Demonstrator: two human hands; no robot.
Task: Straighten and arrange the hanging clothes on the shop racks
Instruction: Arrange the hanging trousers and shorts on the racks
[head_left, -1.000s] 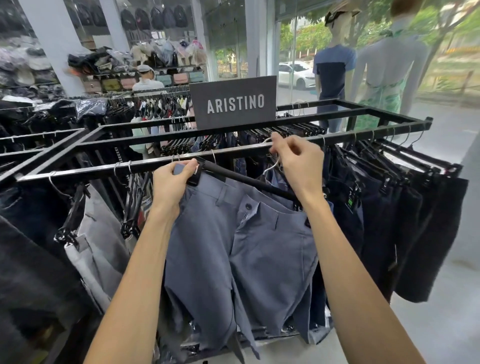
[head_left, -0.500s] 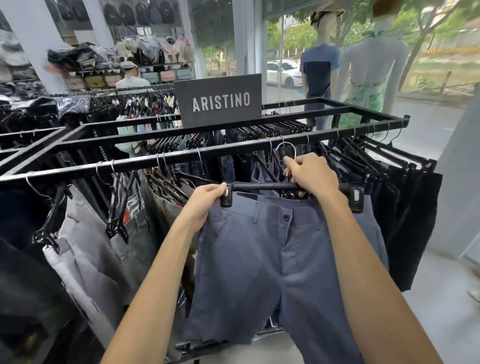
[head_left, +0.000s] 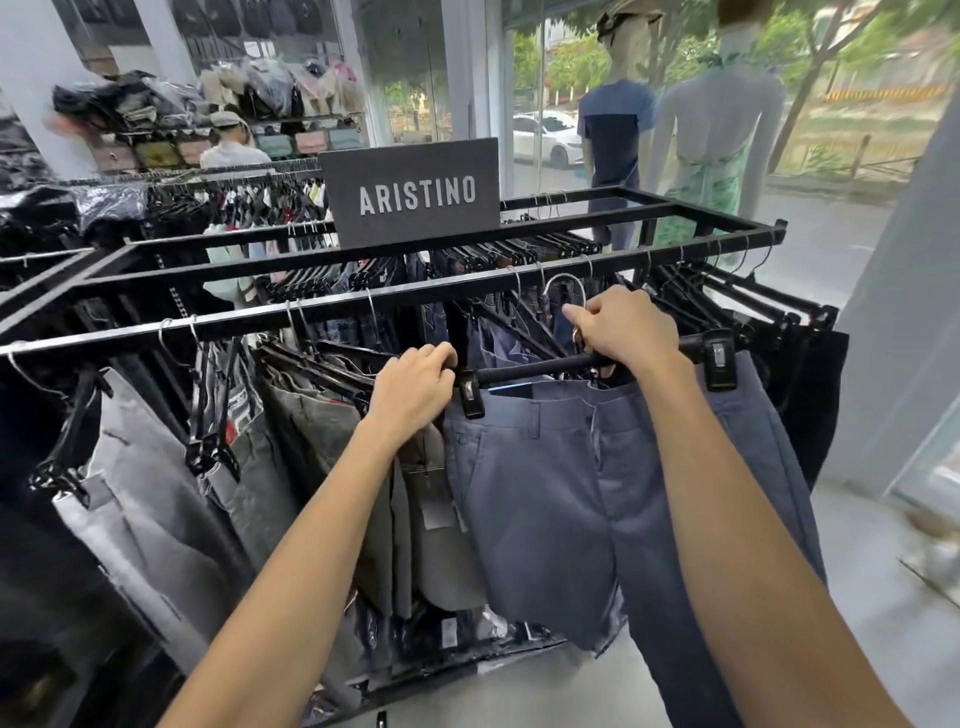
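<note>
Shorts hanger (head_left: 530, 367) under crowded rail (head_left: 363, 305)

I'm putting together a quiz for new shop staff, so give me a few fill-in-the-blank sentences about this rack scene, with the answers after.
1. The grey sign on the rack reads ____.
2. The left hand and right hand hold a black hanger carrying ____ shorts.
3. The left hand grips the hanger's ____ end.
4. The right hand grips the hanger beside its metal ____.
Answers: ARISTINO; blue; left; hook.
</note>
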